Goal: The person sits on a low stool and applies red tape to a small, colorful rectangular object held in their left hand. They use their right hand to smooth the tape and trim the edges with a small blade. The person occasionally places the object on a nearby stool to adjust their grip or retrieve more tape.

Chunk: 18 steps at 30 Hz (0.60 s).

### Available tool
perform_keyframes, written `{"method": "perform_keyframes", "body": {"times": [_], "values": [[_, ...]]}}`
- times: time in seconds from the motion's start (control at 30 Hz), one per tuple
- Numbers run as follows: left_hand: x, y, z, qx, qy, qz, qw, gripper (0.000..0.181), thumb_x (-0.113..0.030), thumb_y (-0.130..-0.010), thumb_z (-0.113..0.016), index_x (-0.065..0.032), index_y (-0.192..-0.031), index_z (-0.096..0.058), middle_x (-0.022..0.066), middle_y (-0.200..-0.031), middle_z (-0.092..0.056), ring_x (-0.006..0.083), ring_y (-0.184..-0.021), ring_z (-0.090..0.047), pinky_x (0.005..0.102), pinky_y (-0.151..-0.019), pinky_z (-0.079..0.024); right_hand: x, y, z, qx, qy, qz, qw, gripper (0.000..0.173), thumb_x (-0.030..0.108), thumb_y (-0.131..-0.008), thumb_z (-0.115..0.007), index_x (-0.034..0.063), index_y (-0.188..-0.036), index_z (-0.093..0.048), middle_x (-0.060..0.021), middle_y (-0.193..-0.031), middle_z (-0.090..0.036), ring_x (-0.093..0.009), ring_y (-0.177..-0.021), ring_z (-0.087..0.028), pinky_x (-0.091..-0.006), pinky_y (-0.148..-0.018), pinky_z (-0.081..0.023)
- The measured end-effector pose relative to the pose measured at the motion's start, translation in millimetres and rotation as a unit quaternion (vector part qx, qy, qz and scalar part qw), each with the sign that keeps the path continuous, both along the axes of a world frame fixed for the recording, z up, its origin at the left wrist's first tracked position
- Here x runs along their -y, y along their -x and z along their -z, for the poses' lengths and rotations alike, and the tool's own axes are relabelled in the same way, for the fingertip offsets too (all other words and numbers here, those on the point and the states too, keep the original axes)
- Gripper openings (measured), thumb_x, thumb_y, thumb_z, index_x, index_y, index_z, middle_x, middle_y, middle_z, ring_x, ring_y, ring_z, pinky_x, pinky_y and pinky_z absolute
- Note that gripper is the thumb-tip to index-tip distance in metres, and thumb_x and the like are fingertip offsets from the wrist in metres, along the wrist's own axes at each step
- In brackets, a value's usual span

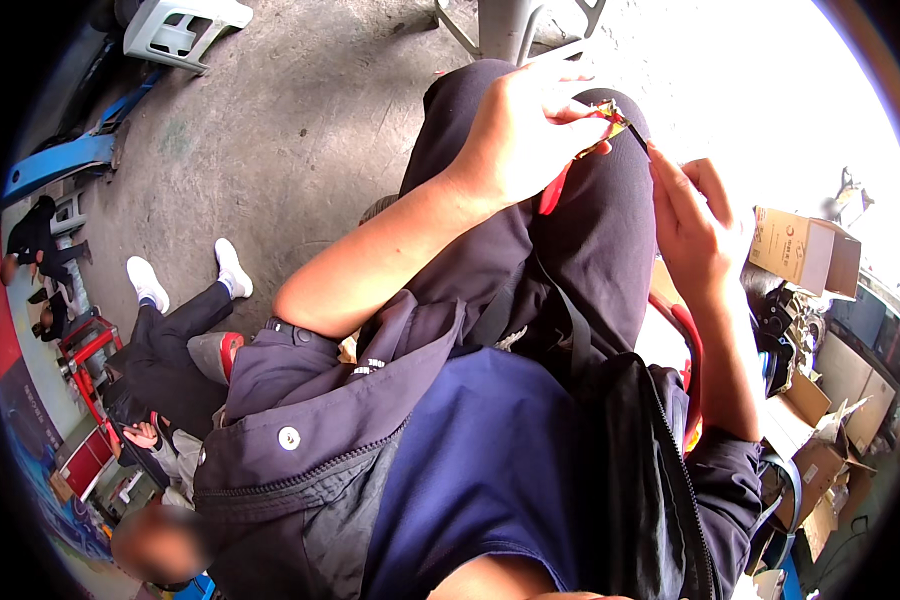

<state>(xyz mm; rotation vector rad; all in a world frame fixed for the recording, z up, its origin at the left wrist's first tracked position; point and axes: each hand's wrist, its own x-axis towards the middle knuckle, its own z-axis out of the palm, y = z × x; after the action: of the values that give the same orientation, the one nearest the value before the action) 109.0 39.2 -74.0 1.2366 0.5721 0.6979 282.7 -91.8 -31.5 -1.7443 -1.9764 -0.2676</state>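
Observation:
Above my knees, my left hand (521, 139) pinches a small shiny red-and-gold piece (610, 116), which looks like a foil wrapper. A thin dark strip (636, 139) runs from that wrapper to the fingertips of my right hand (699, 214), which grip its other end. I cannot tell what the strip is. Just under my left palm, a red flat thing (553, 193) shows against my dark trousers (600, 232). Most of it is hidden, and whether my hand touches it is unclear.
A grey plastic stool (504, 30) stands beyond my knees, and a white one (184, 34) at upper left. To my left sits a person in white shoes (148, 283). Cardboard boxes (791, 247) and metal parts (799, 326) are piled at right. A blue metal arm (64, 161) reaches over the floor.

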Motion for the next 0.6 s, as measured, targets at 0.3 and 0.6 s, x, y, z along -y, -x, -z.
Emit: {"method": "perform_keyframes", "body": {"times": [0.3, 0.6], "values": [[-4.0, 0.1, 10.0, -0.02, -0.103, -0.006, 0.994, 0.043, 0.004, -0.093, -0.07, 0.0095, -0.131, -0.052, 0.0191, -0.1, -0.075, 0.0191, -0.087, -0.074, 0.0278, -0.082, -0.059, 0.2, 4.3, -0.1, 0.015, 0.007, -0.002, 1.0, 0.036, -0.003, -0.076, -0.074, 0.0099, -0.109, -0.078, -0.0022, -0.072, -0.05, -0.016, -0.06, -0.053, -0.0305, -0.055, -0.045], [-7.6, 6.0, -19.1, 0.029, -0.013, -0.088, 0.996, 0.036, 0.007, -0.088, -0.074, 0.0128, -0.119, -0.056, 0.018, -0.097, -0.075, 0.017, -0.086, -0.074, 0.0258, -0.079, -0.06, 28.3, -1.7, -11.8, -0.103, 0.139, 0.083, 0.981, 0.024, 0.002, -0.086, -0.072, 0.0041, -0.11, -0.075, -0.008, -0.075, -0.055, -0.021, -0.062, -0.059, -0.0318, -0.058, -0.048]]}}
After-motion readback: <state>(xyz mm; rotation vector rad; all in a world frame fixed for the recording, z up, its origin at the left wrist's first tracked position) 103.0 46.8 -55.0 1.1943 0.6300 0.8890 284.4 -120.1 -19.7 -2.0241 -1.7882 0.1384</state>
